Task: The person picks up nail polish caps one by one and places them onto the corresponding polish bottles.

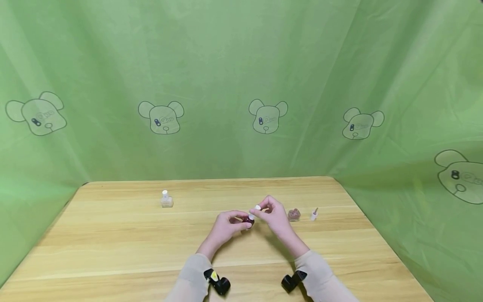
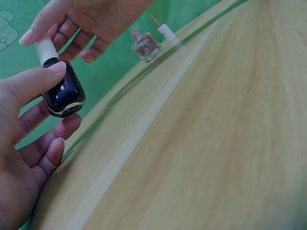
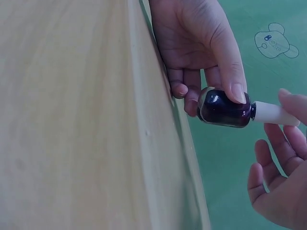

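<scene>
A bottle of dark nail polish point(image 2: 64, 91) with a long white cap point(image 3: 276, 114) is held between the two hands over the table. My left hand point(image 1: 225, 226) grips its glass body, thumb on one face and fingers behind. At the other end, my right hand point(image 1: 274, 216) pinches the white cap between thumb and fingers. The cap sits at the bottle's neck in both wrist views. To the right of the hands stands an uncapped bottle of pinkish glitter polish point(image 1: 294, 215). Beside that, its white brush cap point(image 1: 314, 214) stands with the brush pointing up.
A clear bottle with a white cap point(image 1: 167, 200) stands at the back left of the wooden table point(image 1: 113, 247). Green curtains point(image 1: 219, 63) printed with bear heads hang behind the table and along both sides. Each sleeved wrist carries a small black camera point(image 1: 219, 284).
</scene>
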A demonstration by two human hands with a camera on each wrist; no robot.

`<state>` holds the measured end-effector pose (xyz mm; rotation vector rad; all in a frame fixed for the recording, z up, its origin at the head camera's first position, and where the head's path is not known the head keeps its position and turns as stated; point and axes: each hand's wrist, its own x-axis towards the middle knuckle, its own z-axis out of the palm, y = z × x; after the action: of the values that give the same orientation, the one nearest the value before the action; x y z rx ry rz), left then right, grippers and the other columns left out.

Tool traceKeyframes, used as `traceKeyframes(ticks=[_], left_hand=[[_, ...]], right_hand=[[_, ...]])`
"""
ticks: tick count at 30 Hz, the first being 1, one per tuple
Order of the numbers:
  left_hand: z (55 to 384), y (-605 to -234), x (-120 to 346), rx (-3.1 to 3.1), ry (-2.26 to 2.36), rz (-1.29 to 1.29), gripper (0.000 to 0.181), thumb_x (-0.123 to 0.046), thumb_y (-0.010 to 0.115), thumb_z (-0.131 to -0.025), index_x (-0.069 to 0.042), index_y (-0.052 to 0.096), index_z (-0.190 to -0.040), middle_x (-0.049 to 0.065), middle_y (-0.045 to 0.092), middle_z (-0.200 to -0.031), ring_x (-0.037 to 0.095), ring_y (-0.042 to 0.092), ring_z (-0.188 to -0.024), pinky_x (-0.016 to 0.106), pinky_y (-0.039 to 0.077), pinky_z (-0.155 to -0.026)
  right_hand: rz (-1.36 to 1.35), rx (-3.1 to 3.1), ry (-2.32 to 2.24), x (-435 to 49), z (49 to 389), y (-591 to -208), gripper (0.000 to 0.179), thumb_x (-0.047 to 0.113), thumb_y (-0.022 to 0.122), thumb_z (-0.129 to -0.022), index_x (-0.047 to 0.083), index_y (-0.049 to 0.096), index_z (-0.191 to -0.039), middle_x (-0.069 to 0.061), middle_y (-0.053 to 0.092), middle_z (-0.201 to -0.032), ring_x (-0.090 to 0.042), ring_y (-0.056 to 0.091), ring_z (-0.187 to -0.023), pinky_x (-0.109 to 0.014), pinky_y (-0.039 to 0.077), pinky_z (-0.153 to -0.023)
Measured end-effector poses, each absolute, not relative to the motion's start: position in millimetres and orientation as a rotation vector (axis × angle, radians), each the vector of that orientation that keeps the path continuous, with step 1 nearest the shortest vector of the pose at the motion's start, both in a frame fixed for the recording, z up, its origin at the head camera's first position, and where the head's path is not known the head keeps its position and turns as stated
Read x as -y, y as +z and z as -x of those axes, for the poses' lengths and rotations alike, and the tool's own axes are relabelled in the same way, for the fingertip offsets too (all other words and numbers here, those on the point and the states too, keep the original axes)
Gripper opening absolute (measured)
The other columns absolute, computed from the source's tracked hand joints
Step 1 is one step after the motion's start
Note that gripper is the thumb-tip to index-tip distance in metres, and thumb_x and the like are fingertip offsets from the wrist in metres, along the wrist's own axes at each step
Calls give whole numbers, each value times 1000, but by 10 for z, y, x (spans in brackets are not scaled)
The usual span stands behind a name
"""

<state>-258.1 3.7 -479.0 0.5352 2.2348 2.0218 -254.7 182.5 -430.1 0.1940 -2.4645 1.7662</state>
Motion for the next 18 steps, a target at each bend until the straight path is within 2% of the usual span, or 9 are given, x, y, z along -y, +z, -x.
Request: traceKeyframes(ticks=[3,5,9,12,14,18], left_hand=[[2660,-4920,-45,-2242,2030,-526,28,-16,76,-84,-4,72,-109,16,73,-108,8,63,-74,28,57,-65],[2715,-5017,-50,-2255,2044,-537,30,-21,75,-85,-5,71,-111,14,73,-106,7,63,-73,22,53,-61],[2721,-5039,-46,-2288,2057,-603,33,-24,74,-86,-3,70,-112,14,74,-104,6,63,-73,21,53,-60],[2723,-5032,-51,-2279,2049,-568,34,-24,74,-86,-3,70,-113,15,73,-107,5,64,-75,23,55,-64],[2721,-5015,-57,-2264,2041,-519,34,-23,74,-86,-4,70,-113,15,73,-108,5,64,-76,22,55,-65],[2725,-5007,-65,-2261,2033,-486,32,-19,75,-85,-3,70,-112,17,72,-107,7,63,-75,22,54,-64]], right_hand=[[-245,2450,1796,-1873,2650,-4445,24,16,71,-88,0,61,-103,-7,69,-94,-7,60,-85,-24,50,-80],[-311,2433,1844,-1908,2714,-4542,31,22,66,-93,3,61,-117,-14,70,-109,-6,63,-96,-35,51,-92],[-491,2394,1937,-1934,2703,-4557,43,23,58,-98,3,52,-135,-18,63,-129,-14,62,-116,-53,39,-110],[-570,2394,1950,-1938,2696,-4556,45,21,57,-98,3,49,-139,-18,62,-131,-25,59,-124,-54,33,-114],[-577,2406,1938,-1937,2695,-4559,43,21,57,-98,5,51,-137,-17,63,-130,-29,58,-124,-54,34,-114],[-538,2437,1903,-1936,2693,-4560,38,22,59,-97,6,56,-132,-15,66,-125,-23,63,-118,-50,40,-111]])
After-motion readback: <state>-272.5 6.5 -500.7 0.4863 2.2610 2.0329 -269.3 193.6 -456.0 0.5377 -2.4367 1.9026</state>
